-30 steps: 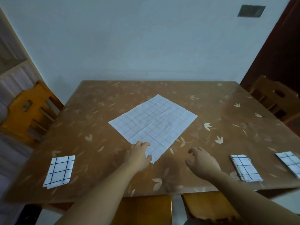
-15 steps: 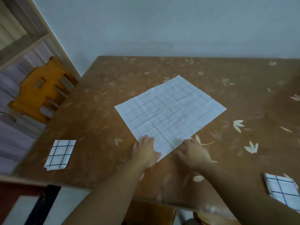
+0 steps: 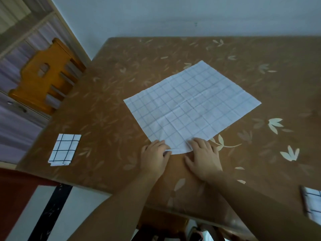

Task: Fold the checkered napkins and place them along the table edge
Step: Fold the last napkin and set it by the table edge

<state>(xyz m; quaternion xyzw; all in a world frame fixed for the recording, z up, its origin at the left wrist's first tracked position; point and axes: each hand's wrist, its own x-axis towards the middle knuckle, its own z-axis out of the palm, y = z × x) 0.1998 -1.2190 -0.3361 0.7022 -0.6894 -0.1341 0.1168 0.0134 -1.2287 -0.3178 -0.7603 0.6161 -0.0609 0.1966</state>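
Both hands on the near corner of the big napkin

My left hand [image 3: 154, 157] and right hand [image 3: 203, 157] are each pinching the near corner of the unfolded checkered napkin [image 3: 192, 105], which lies flat mid-table [image 3: 107, 108] with that corner lifted and curled a bit. One folded napkin [image 3: 64, 149] sits near the left front edge, and another folded one [image 3: 312, 204] is half cut off at far right. Orange chair [image 3: 46, 75] is off to the left.

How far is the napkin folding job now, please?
Done: one folded napkin lies near the table edge, another at the right border. In hand: the left hand and right hand grip the near corner of the open napkin. Left: folding and placing it.
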